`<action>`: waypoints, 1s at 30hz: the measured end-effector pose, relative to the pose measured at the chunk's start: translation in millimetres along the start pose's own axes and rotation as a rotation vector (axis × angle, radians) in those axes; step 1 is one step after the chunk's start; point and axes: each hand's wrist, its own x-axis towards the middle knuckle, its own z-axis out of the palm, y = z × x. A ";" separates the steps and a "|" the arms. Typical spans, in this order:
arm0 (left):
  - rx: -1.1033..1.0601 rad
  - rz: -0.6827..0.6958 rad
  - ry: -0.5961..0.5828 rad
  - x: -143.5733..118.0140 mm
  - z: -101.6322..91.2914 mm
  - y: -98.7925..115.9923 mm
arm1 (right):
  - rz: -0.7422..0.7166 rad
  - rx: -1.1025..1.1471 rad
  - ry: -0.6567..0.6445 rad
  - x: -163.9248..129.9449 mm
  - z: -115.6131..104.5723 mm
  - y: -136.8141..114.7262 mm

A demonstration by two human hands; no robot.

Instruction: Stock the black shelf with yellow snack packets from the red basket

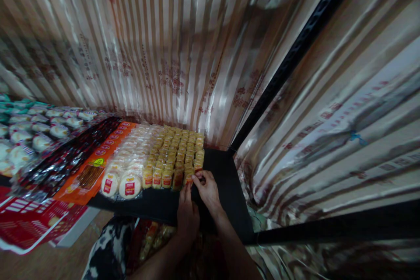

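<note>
Rows of small yellow snack packets [167,177] with red labels stand on the black shelf [226,183]. At the front right end of these rows, my left hand [188,210] has its fingers pressed together against a snack packet [188,174]. My right hand [206,188] is curled at the same packet, thumb and fingers closed on its right side. The fingers partly cover that packet. Round white wrapped crackers [130,185] with red labels are lined up to the left of the yellow rows.
Orange packs [88,175], dark red packs [49,173] and white wrapped packs [41,142] fill the left side. A red basket [29,223] is below on the left. A black post [282,74] rises at the corner before striped sheeting [157,43]. Packets [151,238] lie beneath the shelf.
</note>
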 end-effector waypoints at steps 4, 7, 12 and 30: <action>0.039 -0.045 -0.013 3.1 -4.3 8.7 | 0.026 0.062 0.118 -3.1 -0.6 9.6; 0.060 -0.044 -0.016 2.7 -6.4 10.3 | 0.031 0.096 0.157 -4.9 1.8 17.9; 0.088 -0.027 -0.002 3.0 -4.2 4.8 | 0.042 0.141 0.134 -8.1 9.8 29.2; 0.078 0.106 0.058 -1.5 -6.1 -2.5 | -0.069 -0.039 0.225 -27.7 7.3 22.3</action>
